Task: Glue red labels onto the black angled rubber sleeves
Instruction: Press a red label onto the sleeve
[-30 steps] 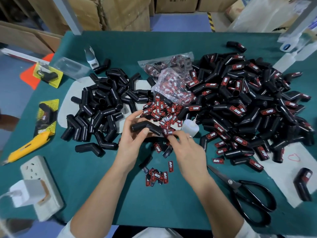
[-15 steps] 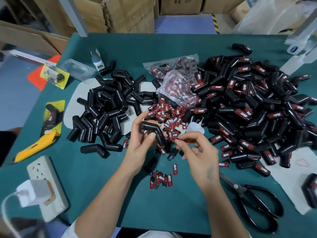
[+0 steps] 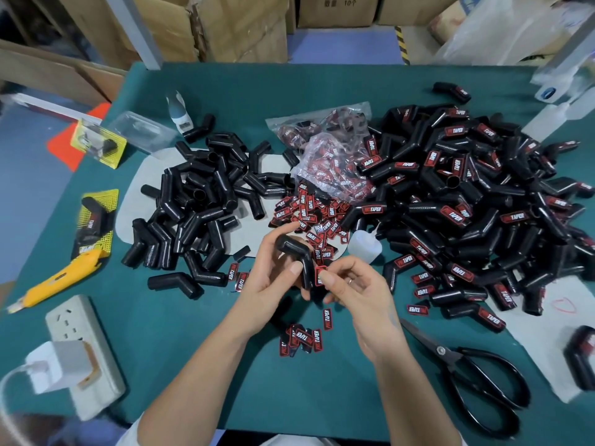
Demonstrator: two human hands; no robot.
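I hold one black angled rubber sleeve [image 3: 294, 255] in my left hand [image 3: 273, 281], fingers curled round it with the thumb laid along the lower leg. Its bend sits up near my fingertips; one leg runs up and to the left, the other drops down and to the right, ending just beside my right hand [image 3: 357, 288]. That lower leg is the one that matters: its long axis points toward my right fingers, so the face to be labelled lies directly in front of them.

My right hand pinches a small red and black printed label [image 3: 320, 274] between thumb and forefinger, the other fingers loosely curled. The label stands with its long side running along the leg and appears to touch the rubber near the open end; I cannot tell whether it is already pressed flat or only meeting the surface at an edge.

I judge the next move to be short: lay the label square along the leg and press it down, left hand steadying. A tilt would show at once against the straight leg.

The translucent white plastic glue bottle [image 3: 365, 247] lies on the green table [image 3: 199, 342] just beyond my right hand. Plain sleeves [image 3: 199, 207] are heaped to my left, labelled ones [image 3: 467, 204] to my right, with loose labels [image 3: 309, 210] between.
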